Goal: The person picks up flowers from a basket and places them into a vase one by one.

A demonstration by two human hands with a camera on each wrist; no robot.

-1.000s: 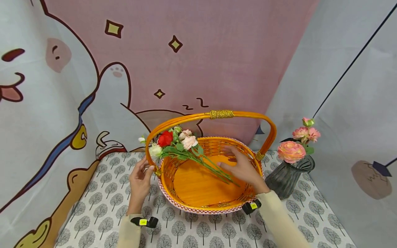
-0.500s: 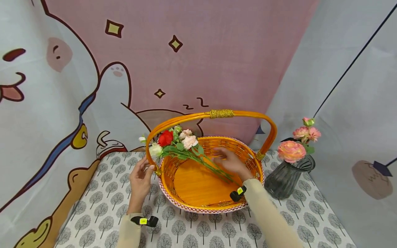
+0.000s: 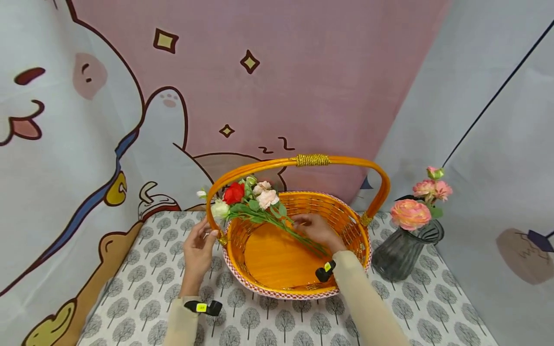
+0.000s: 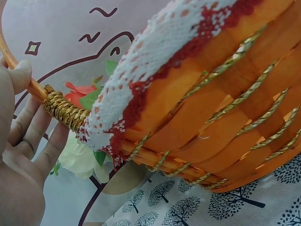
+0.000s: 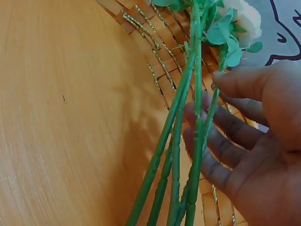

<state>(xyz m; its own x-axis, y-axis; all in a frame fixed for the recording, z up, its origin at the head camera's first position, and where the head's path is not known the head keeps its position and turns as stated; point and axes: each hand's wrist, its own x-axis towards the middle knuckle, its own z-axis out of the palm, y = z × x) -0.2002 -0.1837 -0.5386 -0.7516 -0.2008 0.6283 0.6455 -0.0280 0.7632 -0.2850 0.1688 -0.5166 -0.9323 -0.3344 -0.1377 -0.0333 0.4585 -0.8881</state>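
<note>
Flower stems (image 3: 298, 234) lie slanted across the orange basket (image 3: 277, 283) on the worktop (image 3: 143, 298), blooms over its left rim. Your left hand (image 3: 198, 250) rests relaxed, fingers against the handle base. Your right hand (image 3: 318, 230) touches the stems with loose, parted fingers; closing round them looks like the next call.

Basket (image 3: 264, 250): glossy woven wood strips, gold cord, lace rim. Vase (image 3: 400, 252): ribbed dark glass. Tablecloth (image 3: 143, 293): matt printed cloth.
</note>
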